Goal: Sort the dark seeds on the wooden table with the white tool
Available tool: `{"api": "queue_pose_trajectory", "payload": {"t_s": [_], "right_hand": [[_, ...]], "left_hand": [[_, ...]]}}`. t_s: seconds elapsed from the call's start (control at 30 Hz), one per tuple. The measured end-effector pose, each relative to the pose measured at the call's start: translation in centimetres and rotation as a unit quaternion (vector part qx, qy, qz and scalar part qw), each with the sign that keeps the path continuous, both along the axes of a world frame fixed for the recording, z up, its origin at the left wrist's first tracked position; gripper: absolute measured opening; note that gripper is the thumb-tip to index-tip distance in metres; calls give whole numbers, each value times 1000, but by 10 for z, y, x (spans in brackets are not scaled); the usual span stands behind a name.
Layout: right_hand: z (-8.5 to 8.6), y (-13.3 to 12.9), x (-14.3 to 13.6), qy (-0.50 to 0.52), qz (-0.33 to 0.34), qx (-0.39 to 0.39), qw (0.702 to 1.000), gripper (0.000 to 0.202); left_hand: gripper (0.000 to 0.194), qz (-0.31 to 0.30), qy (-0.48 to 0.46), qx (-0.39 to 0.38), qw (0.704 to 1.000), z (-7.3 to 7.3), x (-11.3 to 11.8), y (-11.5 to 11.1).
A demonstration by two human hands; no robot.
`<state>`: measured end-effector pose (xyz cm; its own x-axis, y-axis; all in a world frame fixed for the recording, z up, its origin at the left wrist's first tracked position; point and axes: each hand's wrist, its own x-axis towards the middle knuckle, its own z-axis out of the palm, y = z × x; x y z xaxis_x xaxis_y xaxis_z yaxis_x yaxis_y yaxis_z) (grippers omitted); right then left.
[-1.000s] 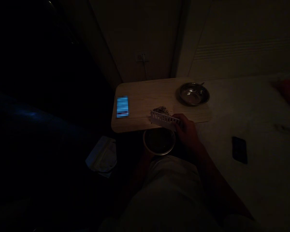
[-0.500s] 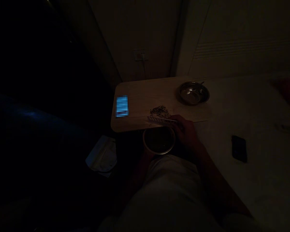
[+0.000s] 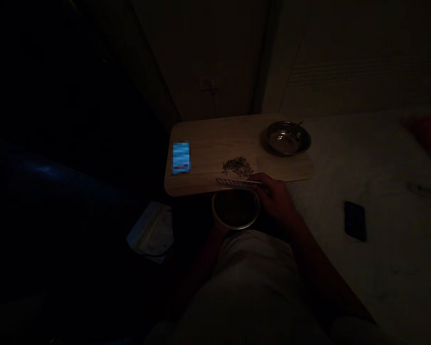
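Just hand (image 3: 277, 197), card (image 3: 237, 182) at table edge (image 3: 187, 191)

A light wooden desk (image 3: 208, 143) with rounded corners is standing in a very dark room. Lying on it: a lit phone (image 3: 181, 157) near the left edge, a small heap of dark seeds (image 3: 237, 166) near the middle front, and a steel bowl (image 3: 288, 138) at the far right corner. A white strip (image 3: 237, 182) is resting flat along the front edge, just beside the seeds. To the right, a bed (image 3: 380, 191) is adjoining the desk; a dark phone (image 3: 355, 220) is lying on it. On the floor at left, a pale bag (image 3: 151, 232) is lying.
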<state>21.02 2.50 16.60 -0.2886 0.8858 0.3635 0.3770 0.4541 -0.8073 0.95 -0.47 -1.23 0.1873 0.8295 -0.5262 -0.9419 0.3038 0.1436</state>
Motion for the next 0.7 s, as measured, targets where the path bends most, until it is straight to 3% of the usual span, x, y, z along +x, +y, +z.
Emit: {"api": "queue_pose_trajectory", "payload": {"t_s": [0.17,0.27,0.4,0.5,0.7], "right_hand": [[0,0,1,11,-20,-2,1000,19],[0,0,1,13,-36,-1,999,17],[-1,1,4,-3,-39,-3,999,17],[-2,2,8,-4,-37,0,999,15],[-5,4,11,33,-96,12,995,16]], "left_hand": [[69,15,6,-31,999,-2,-2,-1],[72,9,-12,-12,1000,-6,-2,-1],[72,16,-1,-38,999,-3,-1,-1],[70,15,-1,-8,1000,-2,-1,-2],[66,26,11,-28,999,-13,-5,-4]]}}
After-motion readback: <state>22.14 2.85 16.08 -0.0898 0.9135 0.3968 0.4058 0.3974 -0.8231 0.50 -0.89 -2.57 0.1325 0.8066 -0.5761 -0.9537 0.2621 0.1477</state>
